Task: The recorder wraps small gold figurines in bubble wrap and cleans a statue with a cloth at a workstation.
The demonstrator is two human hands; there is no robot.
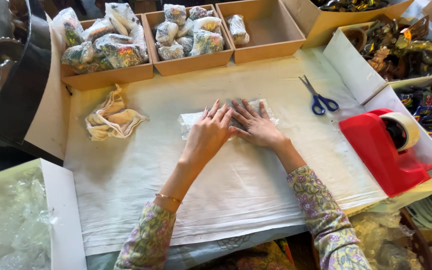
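A small flat parcel of clear bubble wrap [192,123] lies at the middle of the tabletop, on a creased white paper sheet [226,190] that covers the work area. The left hand [211,132] and the right hand [256,127] both press down flat on the parcel, fingers spread and side by side, the fingertips nearly touching; neither grip is closed around anything, the palms simply hold the wrap down. What sits inside the wrap cannot be told.

To the left of the parcel, a crumpled cream cloth [112,119] rests on the sheet. To the right, blue-handled scissors [318,96] lie closed, and further right stands a red tape dispenser with a roll of pale tape [391,150].

Along the far edge sit three shallow brown wooden trays: the left tray [107,76] and the middle tray [191,62] are full of small bubble-wrapped bundles, while the right tray [266,47] holds only one. At the near left corner, a white box of clear plastic wrap [11,220] stands.
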